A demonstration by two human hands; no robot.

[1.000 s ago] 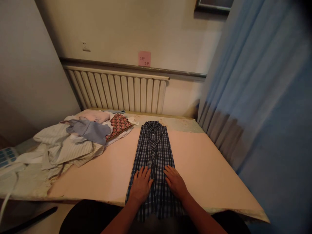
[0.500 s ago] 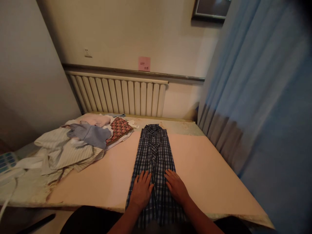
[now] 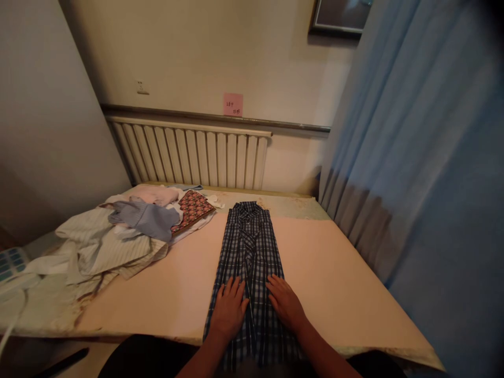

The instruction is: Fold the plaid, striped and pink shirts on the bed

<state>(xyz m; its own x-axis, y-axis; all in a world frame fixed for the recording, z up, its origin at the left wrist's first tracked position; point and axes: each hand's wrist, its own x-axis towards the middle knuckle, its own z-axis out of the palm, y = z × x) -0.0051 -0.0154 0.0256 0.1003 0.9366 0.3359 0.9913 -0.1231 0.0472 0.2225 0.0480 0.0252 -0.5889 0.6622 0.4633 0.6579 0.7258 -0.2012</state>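
The dark plaid shirt (image 3: 255,252) lay lengthwise at the middle of the pink-topped table (image 3: 331,283), folded into a long narrow strip, collar at the far end, its near end running over the table's near edge. The left hand (image 3: 229,308) rested palm down on its left half, and the right hand (image 3: 286,303) lay across its right edge; both were flat with the fingers stretched out and slightly apart, and neither had anything gripped.

The shirt looked light and soft, probably thin woven cloth, with nothing fragile about it. It would likely crease and slump if lifted at a single point, and its folded sides could slip loose. The collar seemed the stiffest part; 2 flat hands under the long folded sides, or 1 at each end, would likely support it best.

No container could be made out. On the left, a loose heap lay straight on the table: a pale striped garment (image 3: 114,252) nearest, a blue-grey garment (image 3: 149,218) over it, a pink garment (image 3: 155,195) farther back, and a red patterned cloth (image 3: 192,211) at its right.
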